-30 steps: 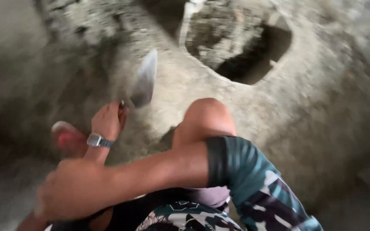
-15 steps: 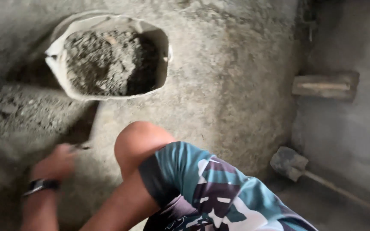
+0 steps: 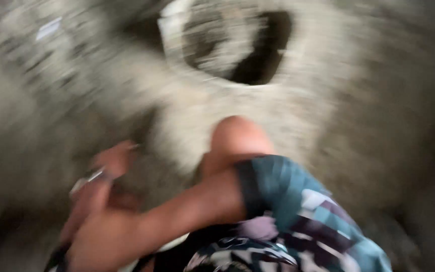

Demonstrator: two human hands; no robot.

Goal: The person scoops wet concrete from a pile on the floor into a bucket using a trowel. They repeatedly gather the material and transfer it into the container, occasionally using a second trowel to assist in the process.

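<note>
Rough grey concrete floor [image 3: 368, 126] fills the view, dusted with grit and badly smeared by motion blur, so little has a crisp edge.

My left hand [image 3: 113, 160] sits low on the floor, down and to the left of the white bucket [image 3: 172, 30]. A metal watch [image 3: 87, 180] shows on that wrist. Something thin and pale pokes out past the fingers toward the bucket, but the blur is too heavy for me to name it, and I cannot tell whether my fingers are clenched around it or loose.

My right hand [image 3: 94, 244] is nearer to me than the left, well below the bucket at the bottom edge of the view. Its forearm runs across in front of my thigh. The hand is a blurred lump, and I cannot tell whether it is closed or released, or whether it holds anything.

My bare knee [image 3: 237, 138] is bent up directly below the bucket, close to it. Below the knee begin my patterned teal shorts [image 3: 288, 196].

The bucket stands on the floor above all this, near the top of the view. Its rim is pale on the left side, and it holds grey, gravelly mix [image 3: 217, 43], with a dark shadow along the right inner wall.
</note>
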